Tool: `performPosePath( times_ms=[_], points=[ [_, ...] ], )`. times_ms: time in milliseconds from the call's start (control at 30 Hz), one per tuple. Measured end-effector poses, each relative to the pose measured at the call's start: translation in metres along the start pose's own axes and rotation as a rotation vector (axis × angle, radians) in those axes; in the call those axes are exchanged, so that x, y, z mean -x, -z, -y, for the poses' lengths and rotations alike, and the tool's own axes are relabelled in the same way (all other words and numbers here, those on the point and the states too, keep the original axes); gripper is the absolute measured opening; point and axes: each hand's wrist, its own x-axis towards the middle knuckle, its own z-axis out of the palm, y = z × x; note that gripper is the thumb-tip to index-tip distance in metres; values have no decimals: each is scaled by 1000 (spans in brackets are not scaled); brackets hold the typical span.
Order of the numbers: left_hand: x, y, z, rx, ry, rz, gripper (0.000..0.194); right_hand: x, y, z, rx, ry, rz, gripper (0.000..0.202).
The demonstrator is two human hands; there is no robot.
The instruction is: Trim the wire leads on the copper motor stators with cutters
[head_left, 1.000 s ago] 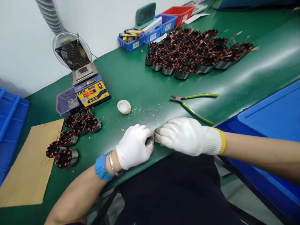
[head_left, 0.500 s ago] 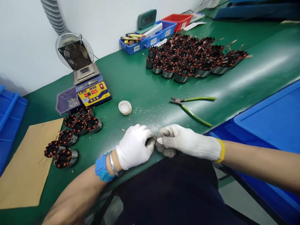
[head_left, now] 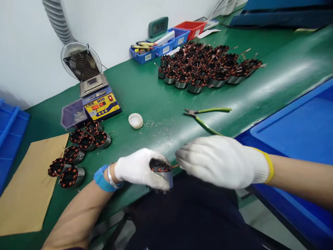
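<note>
A wound motor stator [head_left: 166,177], with orange-brown windings and a grey metal side, sits tilted in my gloved left hand [head_left: 136,168]. Its fingers and thumb wrap around the ring at the table's front edge. A short copper wire lead [head_left: 175,166] sticks out from the stator to the right. My gloved right hand [head_left: 218,161] meets the wire's end with its fingertips pressed together; the thumb is hidden and the hand is slightly blurred. Beyond it, green-handled cutting pliers [head_left: 192,112] lie opened on the green table [head_left: 140,86].
Several stators [head_left: 71,154] stand at left near a brown cardboard sheet [head_left: 23,187]; a large group [head_left: 197,69] stands at the back. A soldering pot [head_left: 101,106], small white dish [head_left: 135,121] and wire clippings [head_left: 158,123] lie ahead. A blue bin [head_left: 293,128] is at right.
My left hand has moved left and turned, bringing the stator into view. My right hand has turned palm down, its fingers straighter, and moved slightly right. The view has shifted a little.
</note>
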Motion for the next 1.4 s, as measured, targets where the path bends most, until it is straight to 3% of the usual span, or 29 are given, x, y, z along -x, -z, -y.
performPosePath(
  times_ms=[67, 133, 167, 233, 300, 433, 500, 567, 600, 700, 767, 833, 900, 933, 1000, 1067, 1133, 1233, 1300, 1333, 1400],
  points=[
    [5, -8, -1, -406, -86, -376, 36, 2, 0, -3, -383, -190, -6, 26],
    [8, -16, -1, -878, -173, -688, 37, 3, -8, -4, -919, -458, -28, 47],
    [8, -19, 0, -1067, -221, -786, 37, 2, -15, -4, -1171, -563, -42, 56],
    [8, -21, 3, -1303, -310, -857, 35, 0, -30, 0, -1511, -675, -70, 62],
    [7, -20, 4, -1400, -348, -856, 34, -3, -42, 5, -1589, -737, -103, 57],
    [6, -17, 2, -1390, -326, -750, 33, -6, -47, 11, -1468, -759, -100, 45],
    [6, -17, 0, -1233, -314, -717, 38, -4, -41, 10, -1355, -707, -113, 39],
    [5, -17, 0, -905, -234, -654, 39, -1, -32, 9, -1092, -587, -148, 31],
    [5, -17, 0, -681, -169, -552, 37, 1, -27, 10, -912, -488, -168, 27],
    [2, -15, 4, 14, -18, -80, 30, 3, -10, 14, -354, -71, -176, 20],
    [2, -15, 6, 256, -13, 119, 32, 5, 2, 16, -50, 186, -156, 25],
    [3, -17, 5, 156, -51, 53, 30, 7, 10, 14, 89, 277, -139, 28],
    [5, -20, 2, -241, -119, -243, 28, 10, 11, 9, -44, 133, -135, 24],
    [7, -21, 1, -496, -166, -430, 30, 11, 8, 6, -215, -4, -122, 26],
    [9, -24, 2, -963, -282, -737, 36, 11, -3, 0, -678, -306, -80, 49],
    [9, -26, 5, -1260, -383, -854, 40, 9, -17, -1, -1109, -542, -39, 69],
    [9, -25, 9, -1375, -423, -864, 38, 4, -29, 3, -1319, -668, -29, 66],
    [7, -24, 9, -1313, -403, -833, 37, -2, -37, 10, -1289, -712, -52, 46],
    [5, -22, 8, -1060, -309, -762, 39, -2, -34, 13, -1131, -647, -91, 36],
    [4, -21, 8, -852, -229, -668, 38, -2, -30, 14, -1006, -583, -123, 32],
    [2, -18, 8, -299, -63, -367, 32, 0, -21, 14, -663, -366, -163, 25]
  ],
)
